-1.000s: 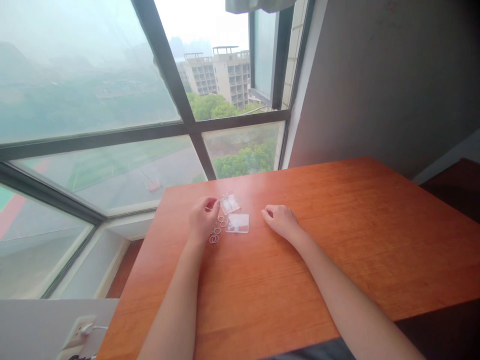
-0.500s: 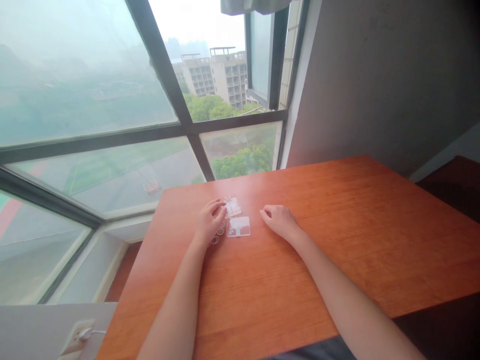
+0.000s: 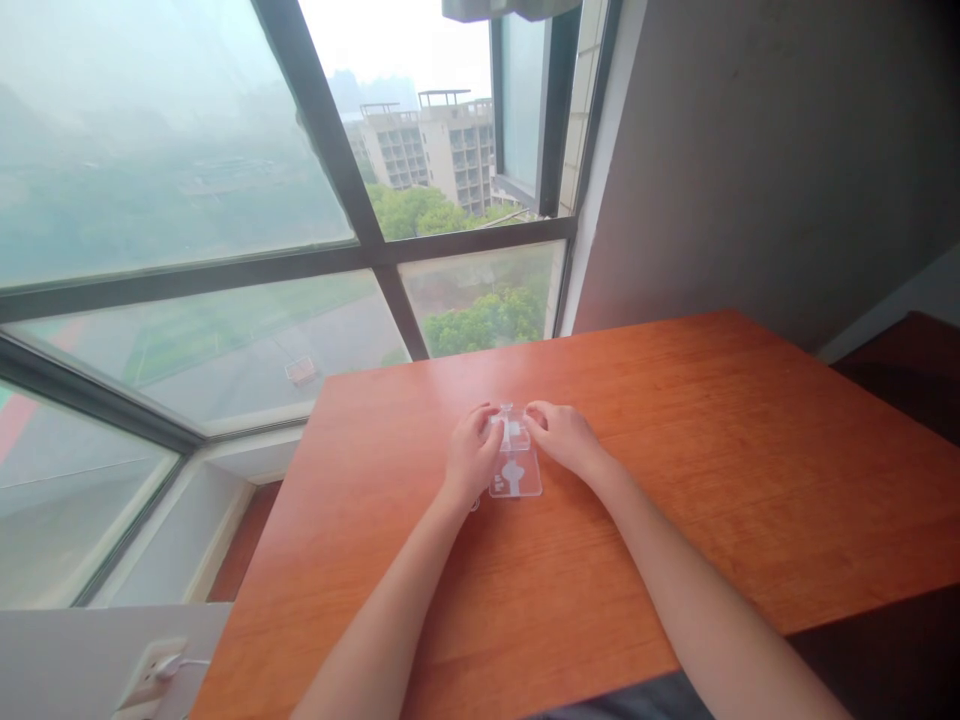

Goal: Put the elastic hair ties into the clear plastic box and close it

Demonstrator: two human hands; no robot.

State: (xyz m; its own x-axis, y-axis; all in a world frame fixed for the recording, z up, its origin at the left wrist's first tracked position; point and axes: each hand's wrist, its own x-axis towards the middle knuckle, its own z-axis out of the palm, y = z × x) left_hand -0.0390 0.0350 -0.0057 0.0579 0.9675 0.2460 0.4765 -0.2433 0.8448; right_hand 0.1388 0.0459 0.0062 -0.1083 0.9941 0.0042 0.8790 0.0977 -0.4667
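Note:
A clear plastic case (image 3: 515, 474) lies opened out on the wooden table, its upper half between my two hands. My left hand (image 3: 474, 450) has its thumb and fingers closed on the left edge of that upper half. On the opposite edge, the fingertips of my right hand (image 3: 562, 435) pinch the case near its top corner. A small pale ring (image 3: 475, 505) shows just below my left hand, which hides whatever else lies under it. Small whitish shapes are visible in the case, too blurred to name.
The reddish-brown table (image 3: 675, 480) stretches far to the right and ends at the window (image 3: 480, 300) at the back. A grey wall (image 3: 720, 180) rises at the right. A socket with a white plug (image 3: 171, 667) is at lower left.
The case has shifted right along with my left hand. My right hand, earlier apart from it with curled fingers, now touches its right edge. Most of the rings seen before are now hidden.

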